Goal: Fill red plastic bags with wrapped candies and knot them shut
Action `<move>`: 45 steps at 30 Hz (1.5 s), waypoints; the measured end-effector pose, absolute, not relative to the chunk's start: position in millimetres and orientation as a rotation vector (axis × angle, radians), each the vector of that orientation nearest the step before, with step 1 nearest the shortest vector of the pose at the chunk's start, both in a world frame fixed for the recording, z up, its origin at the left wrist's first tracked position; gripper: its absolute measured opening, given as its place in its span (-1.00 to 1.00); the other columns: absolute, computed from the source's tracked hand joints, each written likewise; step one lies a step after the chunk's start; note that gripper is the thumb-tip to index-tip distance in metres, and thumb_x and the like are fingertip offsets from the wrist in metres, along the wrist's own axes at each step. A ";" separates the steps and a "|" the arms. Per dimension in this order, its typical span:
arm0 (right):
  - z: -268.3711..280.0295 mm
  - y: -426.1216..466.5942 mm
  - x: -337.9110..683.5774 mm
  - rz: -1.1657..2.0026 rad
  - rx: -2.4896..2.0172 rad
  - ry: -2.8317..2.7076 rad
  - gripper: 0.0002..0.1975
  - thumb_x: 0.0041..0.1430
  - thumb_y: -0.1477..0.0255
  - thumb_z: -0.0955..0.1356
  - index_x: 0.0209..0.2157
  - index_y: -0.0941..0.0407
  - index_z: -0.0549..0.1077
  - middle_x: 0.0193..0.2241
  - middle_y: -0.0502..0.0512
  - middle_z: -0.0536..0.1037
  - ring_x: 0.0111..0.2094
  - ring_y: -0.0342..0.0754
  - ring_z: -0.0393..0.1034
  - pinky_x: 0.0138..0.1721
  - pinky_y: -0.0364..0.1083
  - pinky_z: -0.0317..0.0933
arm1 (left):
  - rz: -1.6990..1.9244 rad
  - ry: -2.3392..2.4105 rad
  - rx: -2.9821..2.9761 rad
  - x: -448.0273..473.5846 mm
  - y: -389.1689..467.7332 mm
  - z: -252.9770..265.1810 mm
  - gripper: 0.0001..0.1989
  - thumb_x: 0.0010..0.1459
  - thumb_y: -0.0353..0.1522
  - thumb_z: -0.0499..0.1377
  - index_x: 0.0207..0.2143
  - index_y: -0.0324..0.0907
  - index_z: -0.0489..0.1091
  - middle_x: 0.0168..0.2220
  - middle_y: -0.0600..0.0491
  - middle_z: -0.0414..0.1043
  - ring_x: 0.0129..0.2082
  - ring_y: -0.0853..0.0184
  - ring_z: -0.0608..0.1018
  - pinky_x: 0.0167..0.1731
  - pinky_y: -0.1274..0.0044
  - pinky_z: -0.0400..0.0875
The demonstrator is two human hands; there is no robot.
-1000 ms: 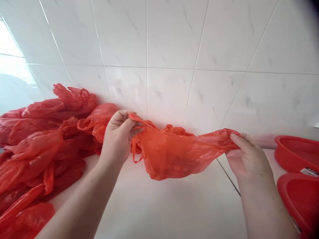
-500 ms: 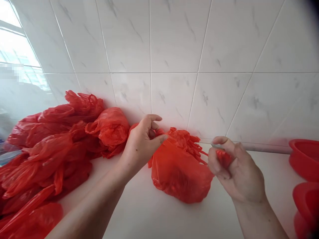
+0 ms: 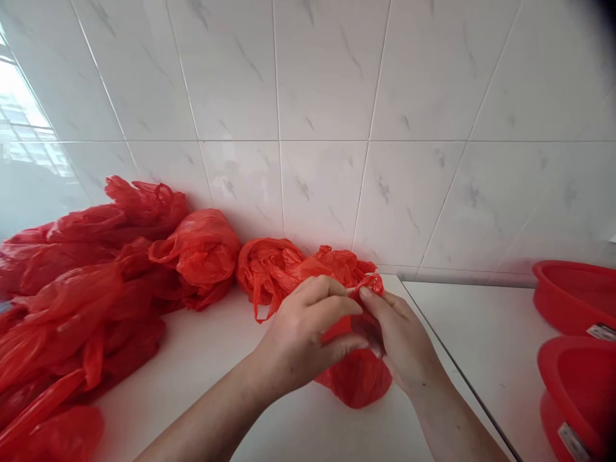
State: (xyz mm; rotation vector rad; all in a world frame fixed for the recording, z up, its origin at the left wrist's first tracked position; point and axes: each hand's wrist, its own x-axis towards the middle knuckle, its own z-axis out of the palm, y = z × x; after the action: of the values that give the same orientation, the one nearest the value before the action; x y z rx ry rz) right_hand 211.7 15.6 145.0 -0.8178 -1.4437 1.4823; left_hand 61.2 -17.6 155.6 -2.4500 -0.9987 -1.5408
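Observation:
A thin red plastic bag (image 3: 362, 382) hangs just over the white surface at the centre, its gathered top pinched in my right hand (image 3: 404, 337). The bag's lower part bulges softly, and what it contains does not show clearly. From the left, my left hand (image 3: 310, 330) reaches across the bag's front. Its thumb and fingers are apart and bent toward the bag's neck. Behind my hands, crumpled red plastic bags (image 3: 274, 263) lie against the tiled wall.
A large heap of red plastic bags (image 3: 110, 289) covers the left side, with a rounded red bag (image 3: 206, 247) at its right end. Two red basins (image 3: 563, 308) stand at the right. A dark seam (image 3: 447, 339) crosses the white surface (image 3: 202, 385). White marbled tiles (image 3: 327, 77) rise behind.
My right hand has moved left and now grips the bag's gathered top. My left hand has come right and nearer, close to the right one. The view has shifted slightly to the right.

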 end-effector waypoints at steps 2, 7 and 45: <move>143.6 17.1 212.6 1.478 -0.823 -1.451 -0.59 0.21 0.12 0.25 -0.57 0.12 0.26 -0.67 -0.07 0.24 -0.64 -0.23 0.05 -0.65 -0.20 -0.05 | -1.395 -1.075 -2.470 60.0 -14.7 149.0 -0.86 0.05 -0.38 0.29 -0.29 -0.14 0.44 -0.31 0.07 0.38 -0.34 0.41 0.40 -0.32 0.53 0.36; 142.4 27.9 223.9 1.458 -0.853 -1.706 -0.54 0.27 0.09 0.15 -0.42 0.14 0.43 -0.65 -0.01 0.35 -0.63 -0.20 0.18 -0.58 -0.17 0.11 | -1.345 -1.339 -2.462 54.3 -9.3 143.3 -0.85 0.12 -0.54 0.13 -0.49 -0.18 0.34 -0.39 0.10 0.31 -0.38 0.41 0.35 -0.37 0.56 0.29; 55.1 118.3 250.7 0.697 -1.309 -1.605 -0.83 0.05 0.40 0.30 -0.35 0.07 0.51 -0.26 0.07 0.54 -0.17 0.02 0.38 -0.04 0.05 0.17 | -1.347 -2.144 -2.675 12.2 -65.3 96.6 -0.87 0.14 -0.48 0.02 -0.46 -0.13 0.21 -0.17 0.07 0.38 -0.18 0.35 0.43 -0.19 0.54 0.31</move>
State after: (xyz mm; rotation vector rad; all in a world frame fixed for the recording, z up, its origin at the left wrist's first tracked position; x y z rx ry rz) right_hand 250.7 118.3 55.1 -1.3093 -1.6054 0.6973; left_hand 12.2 -65.3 96.6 -2.6755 -2.1443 -1.3468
